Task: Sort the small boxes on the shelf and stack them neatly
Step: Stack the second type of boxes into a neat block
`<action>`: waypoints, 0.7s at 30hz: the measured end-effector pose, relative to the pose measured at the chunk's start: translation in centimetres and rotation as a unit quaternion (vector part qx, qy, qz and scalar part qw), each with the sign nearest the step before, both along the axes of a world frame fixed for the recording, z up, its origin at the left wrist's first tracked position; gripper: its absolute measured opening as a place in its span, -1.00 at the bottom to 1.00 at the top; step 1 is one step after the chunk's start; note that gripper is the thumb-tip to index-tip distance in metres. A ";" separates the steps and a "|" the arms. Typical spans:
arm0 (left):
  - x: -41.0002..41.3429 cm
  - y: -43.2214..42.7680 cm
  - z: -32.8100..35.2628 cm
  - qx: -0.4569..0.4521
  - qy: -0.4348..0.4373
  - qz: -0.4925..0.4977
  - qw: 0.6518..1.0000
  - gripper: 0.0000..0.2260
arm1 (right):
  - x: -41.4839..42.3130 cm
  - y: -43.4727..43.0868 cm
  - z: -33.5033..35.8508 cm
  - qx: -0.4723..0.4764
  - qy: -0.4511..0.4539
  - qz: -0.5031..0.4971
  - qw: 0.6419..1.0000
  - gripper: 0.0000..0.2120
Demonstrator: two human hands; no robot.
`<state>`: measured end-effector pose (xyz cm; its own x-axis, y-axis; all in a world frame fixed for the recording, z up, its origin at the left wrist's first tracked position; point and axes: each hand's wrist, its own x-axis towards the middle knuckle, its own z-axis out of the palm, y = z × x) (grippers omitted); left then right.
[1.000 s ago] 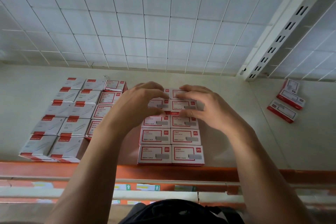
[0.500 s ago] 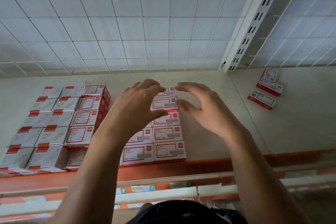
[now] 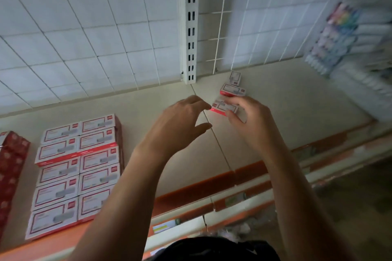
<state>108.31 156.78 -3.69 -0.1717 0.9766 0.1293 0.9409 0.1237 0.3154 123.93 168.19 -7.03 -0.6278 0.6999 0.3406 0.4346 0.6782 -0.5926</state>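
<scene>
A neat block of red-and-white small boxes (image 3: 78, 167) fills the left part of the beige shelf (image 3: 297, 112), two columns wide. Right of the shelf seam lie three loose boxes: one (image 3: 221, 108) nearest me, a second (image 3: 233, 90) behind it, and a small third (image 3: 235, 77) by the back grid. My right hand (image 3: 252, 121) curls its fingers over the nearest loose box and grips it. My left hand (image 3: 180, 125) hovers just left of that box, fingers spread, holding nothing.
A white slotted upright (image 3: 191, 27) divides the wire-grid back wall. Blurred packs of coloured pens (image 3: 343, 34) stand at the far right. Dark red boxes (image 3: 10, 167) sit at the left edge. An orange rail (image 3: 201, 190) runs along the shelf front.
Both hands left the stacked block and swung right to the loose boxes. My right hand has closed on the nearest loose box; the view turned right with them.
</scene>
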 end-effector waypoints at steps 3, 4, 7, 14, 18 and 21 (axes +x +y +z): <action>0.8 3.0 -0.6 0.003 0.007 -0.020 1.000 -0.63 | 1.1 2.3 -0.1 0.019 0.001 -0.006 1.000 -0.69; 1.0 4.0 -0.8 0.003 0.009 -0.023 1.000 -0.63 | 1.3 3.1 -0.2 0.024 0.004 -0.009 1.000 -0.70; 1.1 6.4 -1.7 -0.013 0.013 -0.021 1.000 -0.58 | 1.6 5.1 -0.3 0.032 0.018 -0.011 0.999 -0.73; 1.2 7.6 -2.5 -0.055 0.001 0.015 0.998 -0.62 | 0.3 8.6 -0.7 0.013 -0.018 -0.012 1.000 -0.70; 0.9 5.6 -1.6 -0.051 -0.017 0.031 0.998 -0.67 | -1.5 9.2 -1.7 -0.032 -0.052 -0.018 0.998 -0.72; 0.3 3.3 -0.7 -0.025 -0.023 0.046 0.998 -0.71 | -2.1 8.9 -2.0 -0.040 -0.026 -0.038 0.998 -0.80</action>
